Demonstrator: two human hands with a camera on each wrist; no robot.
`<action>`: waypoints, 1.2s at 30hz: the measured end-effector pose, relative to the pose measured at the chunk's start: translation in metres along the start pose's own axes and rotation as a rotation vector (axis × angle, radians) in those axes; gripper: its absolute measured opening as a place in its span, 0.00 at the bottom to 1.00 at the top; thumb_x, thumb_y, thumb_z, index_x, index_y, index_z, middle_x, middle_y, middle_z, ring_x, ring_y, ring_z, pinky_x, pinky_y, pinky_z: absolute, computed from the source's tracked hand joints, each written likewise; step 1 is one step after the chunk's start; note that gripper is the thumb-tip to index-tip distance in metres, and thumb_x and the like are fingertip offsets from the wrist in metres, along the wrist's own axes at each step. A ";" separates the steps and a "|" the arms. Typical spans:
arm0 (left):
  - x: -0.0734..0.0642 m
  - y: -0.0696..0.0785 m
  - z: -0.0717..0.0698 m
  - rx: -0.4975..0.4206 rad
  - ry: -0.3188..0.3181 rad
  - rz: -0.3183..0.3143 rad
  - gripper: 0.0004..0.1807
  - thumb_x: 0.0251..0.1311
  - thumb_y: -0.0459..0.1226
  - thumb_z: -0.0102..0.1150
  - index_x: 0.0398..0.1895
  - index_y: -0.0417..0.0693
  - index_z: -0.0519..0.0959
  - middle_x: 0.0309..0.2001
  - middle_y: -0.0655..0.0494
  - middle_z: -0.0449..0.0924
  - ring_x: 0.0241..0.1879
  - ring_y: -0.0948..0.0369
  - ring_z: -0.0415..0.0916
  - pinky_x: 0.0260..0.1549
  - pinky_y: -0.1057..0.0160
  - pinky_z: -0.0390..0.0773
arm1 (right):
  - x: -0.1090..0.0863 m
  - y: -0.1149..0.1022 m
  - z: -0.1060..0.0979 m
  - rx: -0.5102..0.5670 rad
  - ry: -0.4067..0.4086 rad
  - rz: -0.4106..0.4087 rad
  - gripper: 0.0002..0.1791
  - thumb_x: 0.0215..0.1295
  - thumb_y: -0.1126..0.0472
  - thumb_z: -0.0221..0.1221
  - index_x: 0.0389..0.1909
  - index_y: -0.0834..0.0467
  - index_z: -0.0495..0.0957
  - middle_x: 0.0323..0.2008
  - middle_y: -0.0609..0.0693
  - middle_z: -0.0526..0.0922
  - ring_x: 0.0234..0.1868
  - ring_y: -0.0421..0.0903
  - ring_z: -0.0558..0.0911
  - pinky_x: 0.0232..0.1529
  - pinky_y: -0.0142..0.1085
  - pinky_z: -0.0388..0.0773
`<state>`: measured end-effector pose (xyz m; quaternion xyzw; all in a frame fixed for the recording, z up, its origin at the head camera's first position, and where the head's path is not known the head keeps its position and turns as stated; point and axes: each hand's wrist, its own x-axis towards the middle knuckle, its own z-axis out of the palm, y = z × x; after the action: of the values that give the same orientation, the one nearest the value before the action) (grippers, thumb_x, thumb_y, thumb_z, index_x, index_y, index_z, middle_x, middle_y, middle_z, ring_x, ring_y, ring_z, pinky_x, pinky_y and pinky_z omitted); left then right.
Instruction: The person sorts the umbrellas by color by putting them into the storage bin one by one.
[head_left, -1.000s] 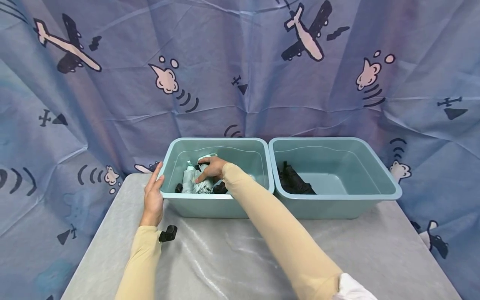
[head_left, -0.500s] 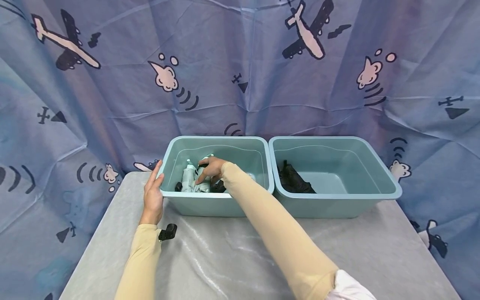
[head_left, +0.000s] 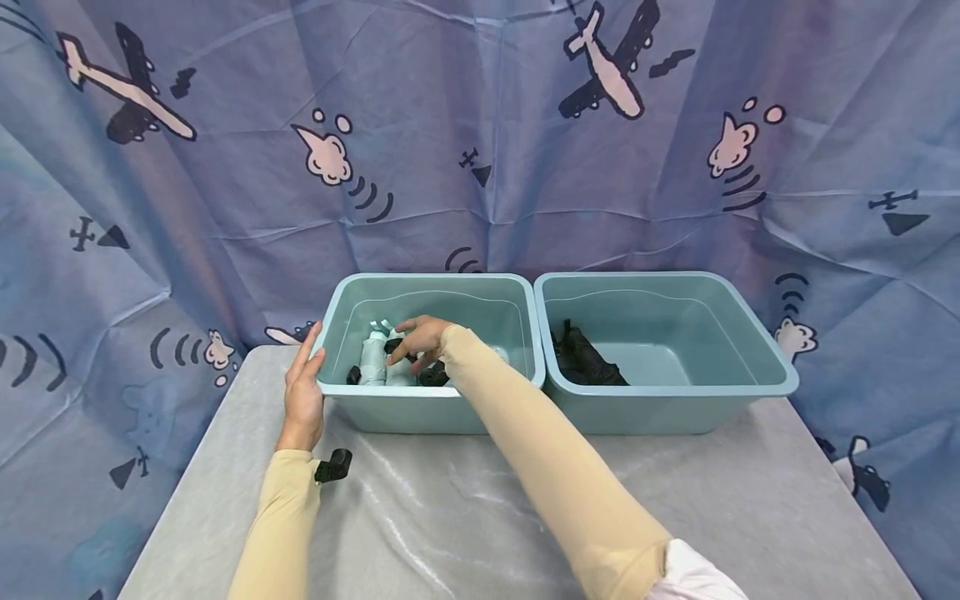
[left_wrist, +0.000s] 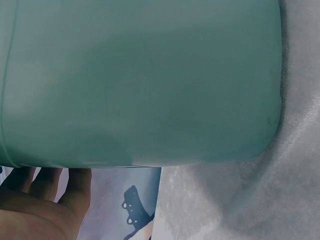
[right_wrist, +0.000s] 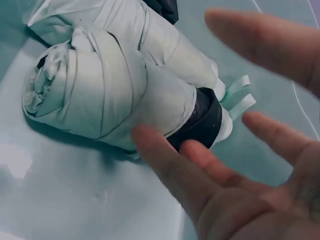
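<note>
Inside the left bin [head_left: 420, 415] lie two rolled pale umbrellas side by side. The nearer umbrella [right_wrist: 115, 95] has a black band round its end; the other umbrella [right_wrist: 175, 47] lies just behind it. Both have mint strap loops. My right hand [head_left: 423, 335] hovers over the nearer one, its fingers spread and nothing gripped; one fingertip overlaps the roll in the right wrist view, and whether it touches I cannot tell. My left hand [head_left: 303, 408] rests against the bin's left side, fingers extended along the rim.
A second bin [head_left: 645, 417] stands right beside the first, with a black folded item [head_left: 588, 360] at its left end. More dark objects [head_left: 432, 375] lie in the left bin. Both bins stand on a grey-covered table [head_left: 465, 517] before a patterned curtain [head_left: 450, 150].
My right hand has loosened from the black-banded umbrella and its fingers have spread. That umbrella now lies alongside the other, straps together. The left hand has stayed at the rim.
</note>
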<state>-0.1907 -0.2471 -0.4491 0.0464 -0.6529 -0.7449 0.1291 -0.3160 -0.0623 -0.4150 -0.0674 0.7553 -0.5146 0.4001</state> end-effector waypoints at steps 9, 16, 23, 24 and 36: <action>-0.001 -0.001 0.001 -0.027 -0.003 -0.004 0.28 0.81 0.35 0.34 0.81 0.49 0.55 0.80 0.54 0.50 0.77 0.54 0.51 0.75 0.53 0.53 | -0.008 -0.004 -0.006 0.011 0.008 0.011 0.46 0.63 0.68 0.68 0.79 0.56 0.57 0.71 0.73 0.61 0.62 0.69 0.74 0.60 0.56 0.76; -0.003 -0.001 0.001 -0.043 0.003 -0.020 0.28 0.81 0.35 0.33 0.81 0.49 0.55 0.80 0.52 0.52 0.76 0.53 0.53 0.74 0.53 0.55 | -0.036 -0.012 -0.018 0.019 -0.030 -0.045 0.44 0.65 0.67 0.67 0.79 0.55 0.58 0.73 0.64 0.63 0.66 0.68 0.71 0.57 0.53 0.79; -0.002 0.002 0.001 -0.025 0.010 -0.032 0.28 0.81 0.36 0.34 0.81 0.51 0.55 0.80 0.54 0.51 0.76 0.54 0.53 0.73 0.54 0.56 | -0.066 -0.017 -0.022 -0.005 -0.013 -0.126 0.41 0.65 0.65 0.68 0.77 0.52 0.62 0.70 0.61 0.68 0.63 0.64 0.75 0.55 0.49 0.81; -0.002 0.003 0.001 -0.028 0.010 -0.034 0.28 0.81 0.36 0.34 0.81 0.51 0.55 0.80 0.54 0.51 0.75 0.54 0.54 0.73 0.54 0.56 | -0.070 -0.017 -0.022 -0.003 -0.016 -0.140 0.41 0.65 0.65 0.68 0.77 0.52 0.62 0.69 0.62 0.70 0.63 0.63 0.75 0.56 0.49 0.81; -0.005 0.004 0.001 -0.041 -0.017 -0.033 0.28 0.81 0.36 0.34 0.82 0.51 0.53 0.81 0.53 0.49 0.76 0.53 0.52 0.73 0.53 0.56 | -0.152 0.013 -0.007 -0.055 0.017 -0.420 0.37 0.64 0.60 0.70 0.74 0.52 0.68 0.58 0.56 0.77 0.51 0.49 0.84 0.53 0.39 0.82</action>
<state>-0.1860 -0.2455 -0.4450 0.0485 -0.6379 -0.7604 0.1121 -0.2149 0.0269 -0.3435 -0.2298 0.7420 -0.5663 0.2757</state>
